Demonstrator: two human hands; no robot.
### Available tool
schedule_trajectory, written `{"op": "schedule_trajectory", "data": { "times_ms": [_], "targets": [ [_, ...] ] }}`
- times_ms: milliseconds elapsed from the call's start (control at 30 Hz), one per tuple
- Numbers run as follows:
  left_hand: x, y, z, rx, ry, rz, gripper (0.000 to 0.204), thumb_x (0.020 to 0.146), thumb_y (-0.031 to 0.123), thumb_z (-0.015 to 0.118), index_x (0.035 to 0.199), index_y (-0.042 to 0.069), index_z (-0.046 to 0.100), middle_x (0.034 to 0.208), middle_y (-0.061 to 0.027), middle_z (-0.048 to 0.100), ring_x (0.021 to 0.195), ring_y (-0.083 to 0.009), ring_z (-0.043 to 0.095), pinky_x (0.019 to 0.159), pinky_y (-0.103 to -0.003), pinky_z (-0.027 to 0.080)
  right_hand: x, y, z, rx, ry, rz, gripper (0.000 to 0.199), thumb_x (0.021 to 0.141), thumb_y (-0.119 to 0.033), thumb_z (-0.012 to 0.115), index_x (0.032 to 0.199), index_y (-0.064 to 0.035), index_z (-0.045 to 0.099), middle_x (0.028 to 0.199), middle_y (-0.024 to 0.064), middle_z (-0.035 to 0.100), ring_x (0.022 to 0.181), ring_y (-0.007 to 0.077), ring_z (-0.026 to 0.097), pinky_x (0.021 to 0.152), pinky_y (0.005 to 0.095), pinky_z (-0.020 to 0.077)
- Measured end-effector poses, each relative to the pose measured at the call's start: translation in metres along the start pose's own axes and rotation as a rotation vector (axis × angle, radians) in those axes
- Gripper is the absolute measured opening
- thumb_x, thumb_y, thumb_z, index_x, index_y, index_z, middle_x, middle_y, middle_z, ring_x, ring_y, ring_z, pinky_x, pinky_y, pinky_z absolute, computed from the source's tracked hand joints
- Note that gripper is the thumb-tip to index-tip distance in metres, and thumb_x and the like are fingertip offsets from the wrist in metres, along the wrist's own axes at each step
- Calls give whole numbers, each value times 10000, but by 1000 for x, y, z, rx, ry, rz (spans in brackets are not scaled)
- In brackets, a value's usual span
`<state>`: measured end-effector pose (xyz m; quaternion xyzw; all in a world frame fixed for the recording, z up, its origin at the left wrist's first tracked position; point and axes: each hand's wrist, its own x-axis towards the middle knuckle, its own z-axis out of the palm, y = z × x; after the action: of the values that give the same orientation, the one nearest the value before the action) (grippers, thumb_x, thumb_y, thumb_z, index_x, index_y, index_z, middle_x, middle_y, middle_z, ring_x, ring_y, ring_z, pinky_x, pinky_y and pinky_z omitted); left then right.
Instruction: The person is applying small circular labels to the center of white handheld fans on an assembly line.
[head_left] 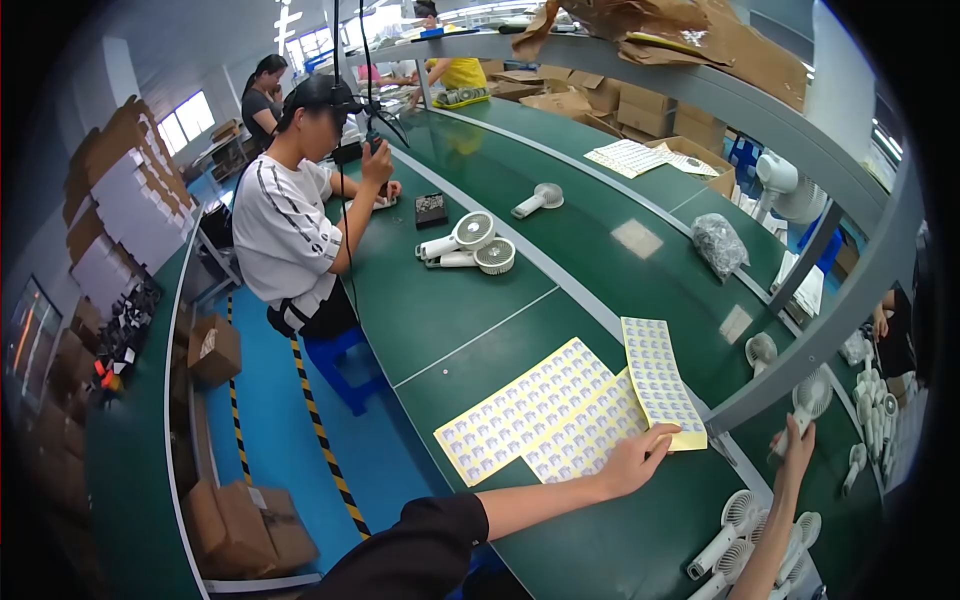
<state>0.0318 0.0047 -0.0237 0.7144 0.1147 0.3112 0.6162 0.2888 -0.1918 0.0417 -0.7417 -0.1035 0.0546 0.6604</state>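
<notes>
My left hand (636,464) pinches the lower edge of a narrow yellow-backed sticker sheet (660,375), which overlaps other sheets. Beneath and beside it, a wider sticker sheet (530,410) lies flat on the green workbench, covered in rows of small pale labels. Out to the right, my right hand (795,450) is closed around the handle of a white handheld fan (812,395), its round head pointing up. By my right forearm lie several more white handheld fans (738,508), partly hidden by the arm.
A grey metal frame post (800,345) rises between my hands. Across the bench, a person in a white top (290,220) works with a tool near two fans (472,232) and a small black box (431,210). A bagged item (718,247) lies on the far side.
</notes>
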Motion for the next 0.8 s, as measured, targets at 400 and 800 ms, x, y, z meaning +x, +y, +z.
{"op": "schedule_trajectory", "data": {
  "times_ms": [400,800],
  "targets": [
    [-9,10,26,-87,-135,-116,380,1081,231,406,1282,-29,597,929,-117,731,856,-142,657,812,-290,516,-225,6,16,407,-140,294,244,923,-127,654,1102,-40,513,834,63,587,585,156,588,488,312,506],
    [-32,30,22,-208,-504,-119,445,1011,169,543,1389,-55,469,1259,-111,608,1111,-161,579,971,-284,445,-254,18,13,543,-459,421,349,990,-168,577,1266,-9,434,853,104,617,541,156,601,430,270,466]
  ]
}}
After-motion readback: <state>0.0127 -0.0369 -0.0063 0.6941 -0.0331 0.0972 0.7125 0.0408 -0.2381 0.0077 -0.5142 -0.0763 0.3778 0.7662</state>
